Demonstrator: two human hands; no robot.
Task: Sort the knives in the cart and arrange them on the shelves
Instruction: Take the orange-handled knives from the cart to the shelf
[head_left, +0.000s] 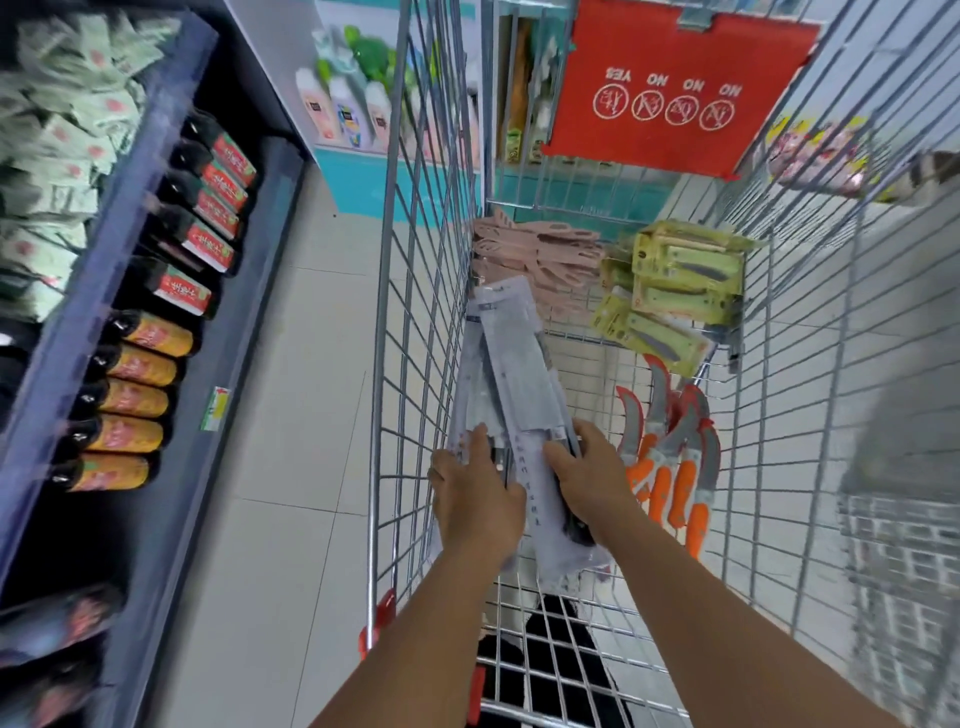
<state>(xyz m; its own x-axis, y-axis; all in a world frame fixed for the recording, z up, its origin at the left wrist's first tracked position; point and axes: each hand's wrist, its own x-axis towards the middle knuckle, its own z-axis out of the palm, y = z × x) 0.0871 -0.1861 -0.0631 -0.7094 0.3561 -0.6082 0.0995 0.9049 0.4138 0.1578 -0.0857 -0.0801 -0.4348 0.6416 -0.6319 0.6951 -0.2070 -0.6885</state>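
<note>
Both hands reach into the wire cart (415, 291). The left hand (475, 496) and right hand (589, 480) each grip the near end of the grey-packaged knives (511, 358), which lie along the cart's left wall. Pink knives (540, 254) sit at the far left, yellow-carded knives (675, 280) far right, and orange-handled knives (675, 457) near right. Bare cart floor shows between the groups. A bottle shelf (156, 270) borders the aisle at left.

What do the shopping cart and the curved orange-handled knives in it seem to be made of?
Silver wire shopping cart: likely bare metal, shown by its thin, shiny grid bars. Curved orange-handled knives: grey blades look like metal with red edge guards; the bright handles look like plastic or rubber, hard to tell.
</note>
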